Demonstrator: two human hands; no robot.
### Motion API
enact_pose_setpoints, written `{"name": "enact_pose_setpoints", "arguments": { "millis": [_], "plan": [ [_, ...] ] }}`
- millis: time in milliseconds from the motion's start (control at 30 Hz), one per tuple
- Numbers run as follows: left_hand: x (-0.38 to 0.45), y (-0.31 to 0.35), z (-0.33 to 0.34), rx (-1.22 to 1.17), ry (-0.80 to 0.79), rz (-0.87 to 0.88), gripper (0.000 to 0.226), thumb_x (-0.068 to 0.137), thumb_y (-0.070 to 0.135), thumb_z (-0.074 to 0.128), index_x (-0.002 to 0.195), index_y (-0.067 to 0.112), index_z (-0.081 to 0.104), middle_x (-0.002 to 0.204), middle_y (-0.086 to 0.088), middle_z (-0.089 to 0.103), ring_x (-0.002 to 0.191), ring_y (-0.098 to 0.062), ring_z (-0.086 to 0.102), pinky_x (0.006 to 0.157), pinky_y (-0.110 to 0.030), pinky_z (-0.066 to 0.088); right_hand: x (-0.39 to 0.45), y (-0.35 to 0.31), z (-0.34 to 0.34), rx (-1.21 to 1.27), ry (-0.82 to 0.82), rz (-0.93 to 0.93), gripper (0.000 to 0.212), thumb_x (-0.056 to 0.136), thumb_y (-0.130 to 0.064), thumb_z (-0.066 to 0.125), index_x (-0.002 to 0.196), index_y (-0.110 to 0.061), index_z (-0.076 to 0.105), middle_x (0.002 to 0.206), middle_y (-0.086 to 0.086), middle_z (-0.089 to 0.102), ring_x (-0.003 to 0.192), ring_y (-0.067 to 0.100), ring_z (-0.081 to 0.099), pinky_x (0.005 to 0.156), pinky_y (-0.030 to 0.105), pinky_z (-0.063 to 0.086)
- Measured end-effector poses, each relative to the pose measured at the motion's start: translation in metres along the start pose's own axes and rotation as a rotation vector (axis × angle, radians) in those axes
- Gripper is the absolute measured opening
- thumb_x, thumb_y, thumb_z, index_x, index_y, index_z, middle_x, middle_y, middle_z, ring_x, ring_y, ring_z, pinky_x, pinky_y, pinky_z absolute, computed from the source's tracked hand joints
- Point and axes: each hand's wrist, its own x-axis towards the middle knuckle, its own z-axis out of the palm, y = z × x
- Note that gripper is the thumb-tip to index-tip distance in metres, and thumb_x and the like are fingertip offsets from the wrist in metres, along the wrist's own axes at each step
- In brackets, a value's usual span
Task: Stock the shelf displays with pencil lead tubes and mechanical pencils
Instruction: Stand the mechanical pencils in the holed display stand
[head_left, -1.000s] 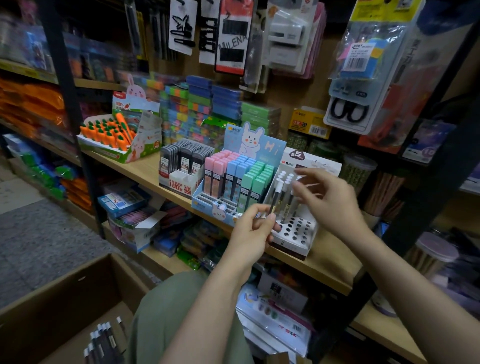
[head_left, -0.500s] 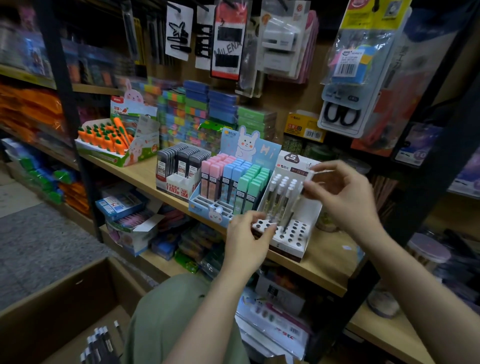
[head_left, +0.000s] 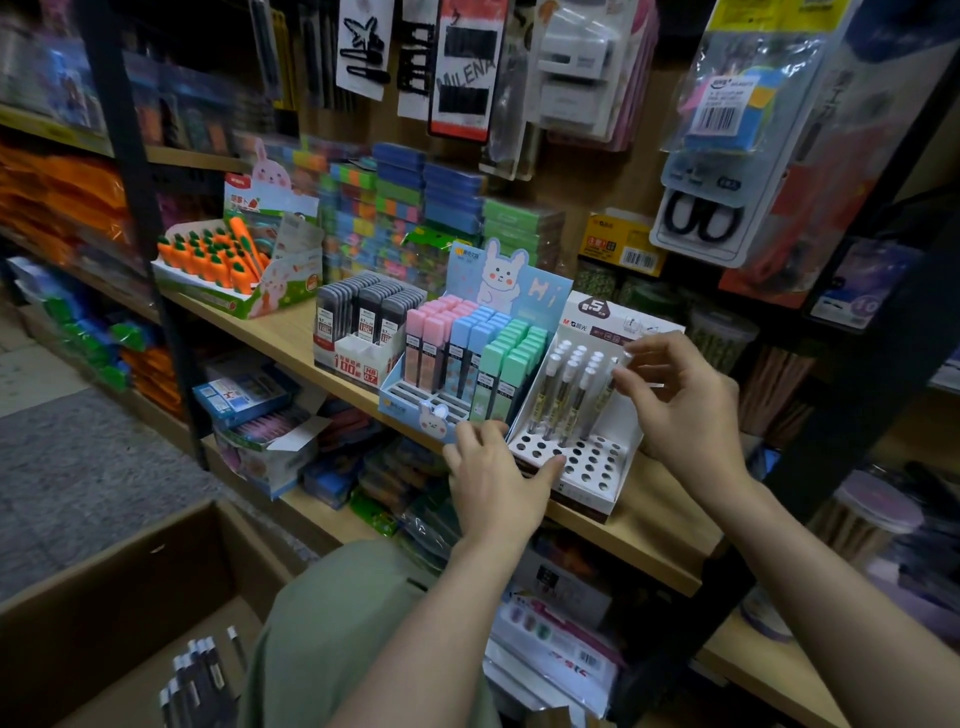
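Pink, blue and green capped lead tubes (head_left: 470, 358) fill a pale blue rabbit-printed display box (head_left: 511, 280), beside a white perforated stand (head_left: 582, 462) of white-capped pencils (head_left: 563, 384), orange carrot erasers (head_left: 213, 254) and a tan wooden shelf (head_left: 654, 514).

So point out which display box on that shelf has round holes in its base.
The white display box at the right end of the row, under both hands. Its front tray is drilled with round holes holding white-capped tubes; the bunny box beside it has rectangular slots.

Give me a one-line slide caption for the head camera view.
Right hand pinches a lead tube into the white holed display while the left hand steadies its front.
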Motion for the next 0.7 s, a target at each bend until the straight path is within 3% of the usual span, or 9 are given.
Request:
{"name": "enact_pose_setpoints", "arguments": {
  "millis": [167,300,533,700],
  "plan": [
    [0.0,0.002,0.004,0.017,0.005,-0.009,0.066,0.079,0.057,0.069,0.126,0.018,0.044,0.13,-0.001,0.033,0.124,-0.023,0.031,0.099,-0.037,0.042,0.003,0.008,-0.001,0.019,0.022,0.111,0.019,0.087,-0.015,0.072,0.093,-0.026,0.059,0.088,-0.013,0.067,0.082,0.002,0.068,0.07,0.017,0.055],
    [0.0,0.004,0.003,-0.002,-0.001,-0.026,0.062,0.079,0.054,0.071,0.123,0.019,0.044,0.13,-0.001,0.033,0.124,-0.025,0.031,0.098,-0.04,0.043,0.017,0.01,0.0,-0.123,0.059,0.131,0.014,0.086,-0.016,0.073,0.094,-0.021,0.062,0.094,-0.004,0.066,0.081,-0.001,0.064,0.066,0.002,0.046],
    [-0.001,0.005,0.001,-0.016,-0.008,-0.047,0.06,0.079,0.053,0.071,0.121,0.021,0.044,0.13,0.0,0.032,0.123,-0.024,0.03,0.098,-0.041,0.043,0.012,0.009,0.015,-0.224,-0.033,0.127,0.019,0.082,-0.012,0.076,0.09,-0.022,0.062,0.095,-0.004,0.056,0.079,0.005,0.062,0.063,0.002,0.043],
    [0.001,0.006,0.002,-0.02,-0.022,-0.058,0.059,0.078,0.054,0.071,0.12,0.022,0.043,0.13,0.0,0.032,0.124,-0.025,0.031,0.099,-0.042,0.042,0.01,0.009,0.018,-0.277,-0.043,0.12,0.015,0.083,-0.011,0.075,0.088,-0.016,0.062,0.093,0.0,0.058,0.079,0.017,0.062,0.073,0.034,0.057]
  ]
}}
